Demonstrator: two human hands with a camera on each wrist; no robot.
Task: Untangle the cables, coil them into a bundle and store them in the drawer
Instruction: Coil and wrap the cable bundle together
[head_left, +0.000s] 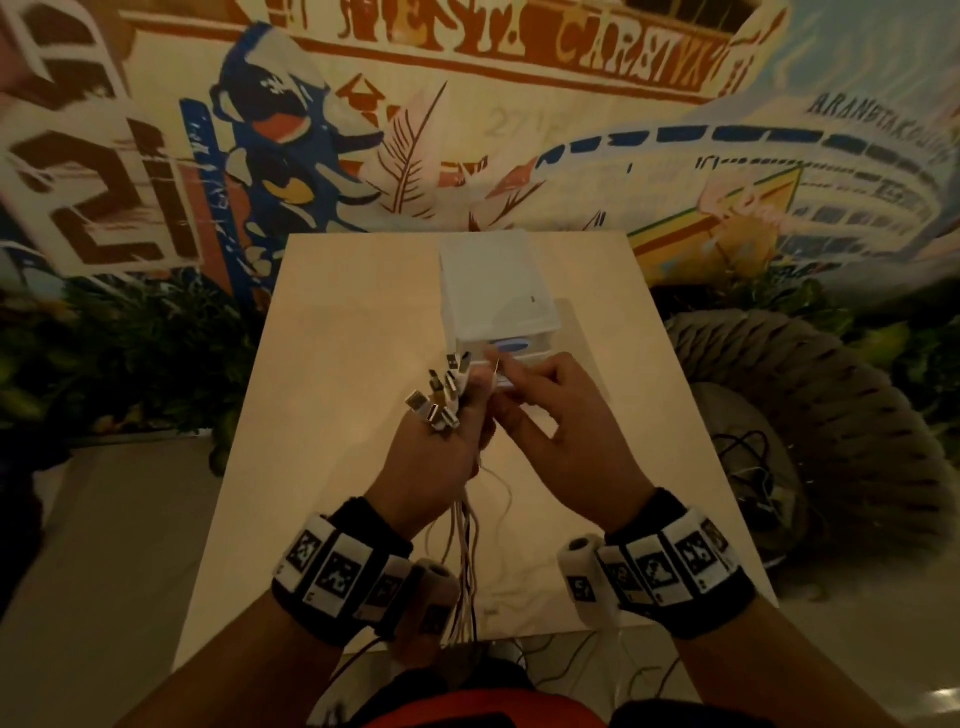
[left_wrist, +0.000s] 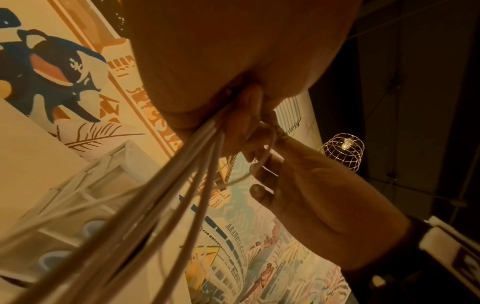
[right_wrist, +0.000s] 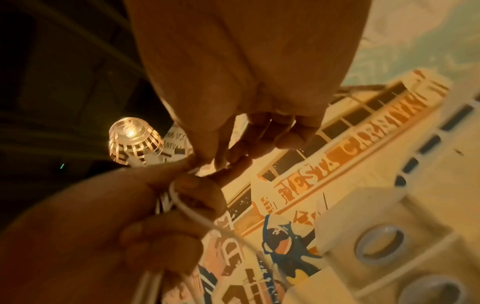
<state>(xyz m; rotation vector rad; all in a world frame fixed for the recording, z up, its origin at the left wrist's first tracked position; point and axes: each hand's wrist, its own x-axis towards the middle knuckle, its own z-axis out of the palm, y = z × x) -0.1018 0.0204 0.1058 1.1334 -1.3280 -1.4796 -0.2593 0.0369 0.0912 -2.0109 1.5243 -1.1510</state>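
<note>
My left hand (head_left: 441, 457) grips a bunch of white cables (head_left: 465, 551) above the table, their metal plug ends (head_left: 439, 397) fanning out past the fingers. The strands (left_wrist: 166, 195) hang down from the fist and off the table's near edge. My right hand (head_left: 540, 410) pinches one white plug end (head_left: 497, 370) between thumb and forefinger, right beside the left hand. That cable (right_wrist: 187, 207) loops over the left fingers in the right wrist view. The white drawer unit (head_left: 498, 296) with round blue handles (right_wrist: 379, 246) stands just behind both hands, drawers closed.
The light wooden table (head_left: 332, 364) has bare room left of the hands. More dark cables (head_left: 748, 467) lie on the floor at the right by a woven pouf (head_left: 810, 395). A painted wall stands behind the table.
</note>
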